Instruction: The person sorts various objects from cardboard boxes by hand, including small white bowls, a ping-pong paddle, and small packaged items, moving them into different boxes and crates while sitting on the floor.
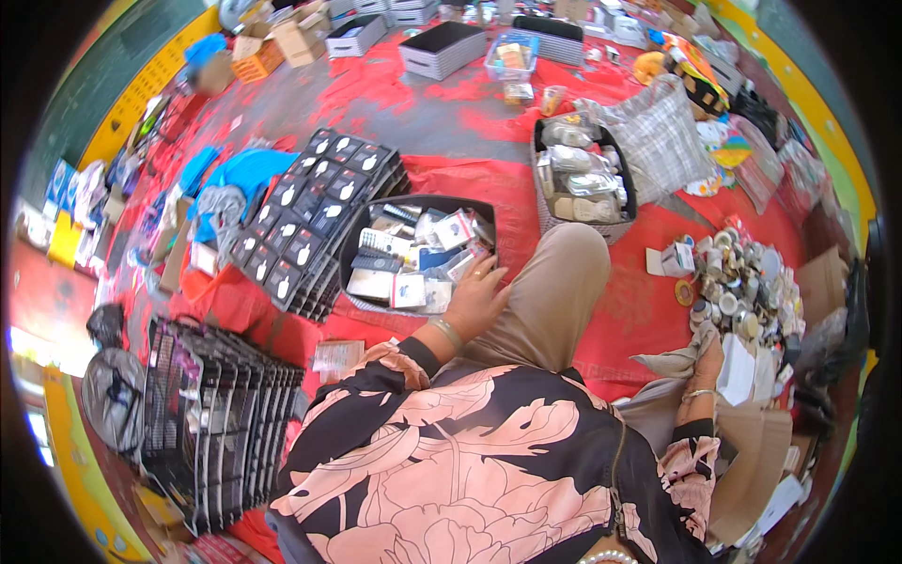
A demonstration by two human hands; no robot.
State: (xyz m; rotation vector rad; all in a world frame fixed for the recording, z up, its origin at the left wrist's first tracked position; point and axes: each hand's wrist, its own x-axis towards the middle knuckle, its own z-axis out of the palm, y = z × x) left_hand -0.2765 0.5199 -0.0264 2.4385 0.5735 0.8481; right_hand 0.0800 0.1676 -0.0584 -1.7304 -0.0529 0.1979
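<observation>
My left hand [479,299] reaches to the near right rim of a dark fabric bin [355,230], its fingers stretched out by the contents. Small white boxes [409,290], a white remote control [383,242] and other packaged items fill that bin. Off to the right, my right hand [707,365] is closed on a grey-beige cloth [675,361], low beside a heap of small jars and lids [742,299]. Part of its fingers is hidden by the cloth.
Left of the bin stand stacked black trays of small black boxes [315,202]. Black wire crates [221,418] rise at the near left. Another bin [615,226] holds clear-wrapped packages. Cardboard [752,461] lies at the near right, and grey bins [443,49] stand farther back on the red-covered floor.
</observation>
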